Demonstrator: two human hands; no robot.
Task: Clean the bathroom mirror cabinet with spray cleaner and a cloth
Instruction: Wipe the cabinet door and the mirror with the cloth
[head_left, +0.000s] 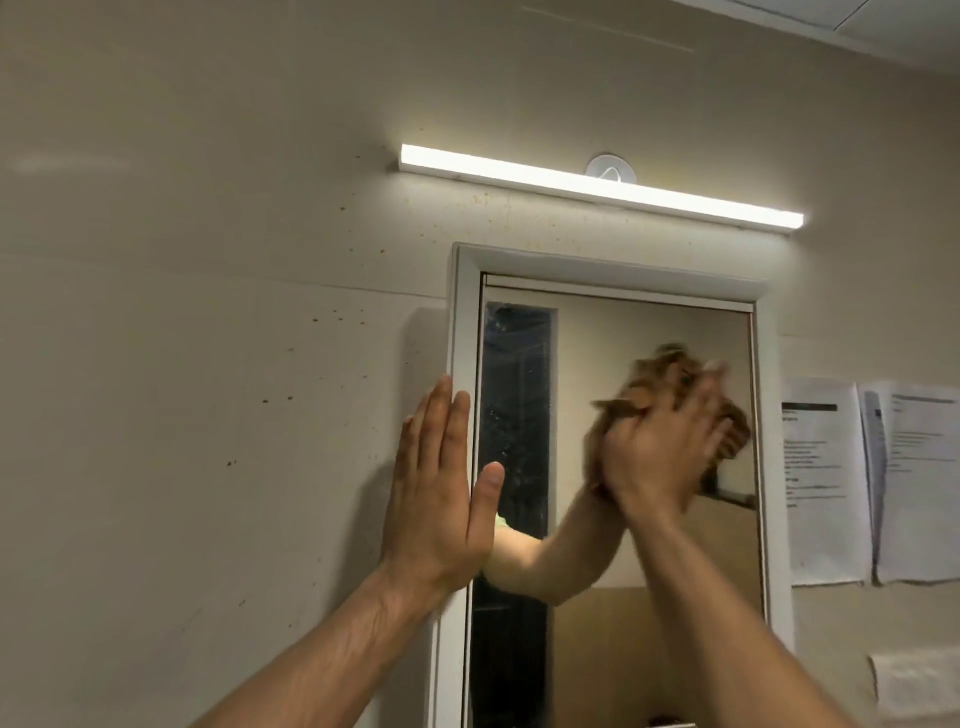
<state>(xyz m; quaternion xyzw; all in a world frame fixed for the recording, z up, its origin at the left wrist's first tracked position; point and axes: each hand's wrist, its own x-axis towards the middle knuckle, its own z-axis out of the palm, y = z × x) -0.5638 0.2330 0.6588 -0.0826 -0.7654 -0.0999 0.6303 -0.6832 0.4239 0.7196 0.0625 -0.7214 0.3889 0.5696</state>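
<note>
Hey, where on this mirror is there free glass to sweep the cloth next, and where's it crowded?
Free: the mirror between the left hand on the cabinet frame and the right hand, and the band above the cloth. Crowded: its right side, where the right hand presses the cloth near the frame.

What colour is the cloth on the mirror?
Orange-brown. The head view shows the cloth, though blurred, under the right hand.
</note>
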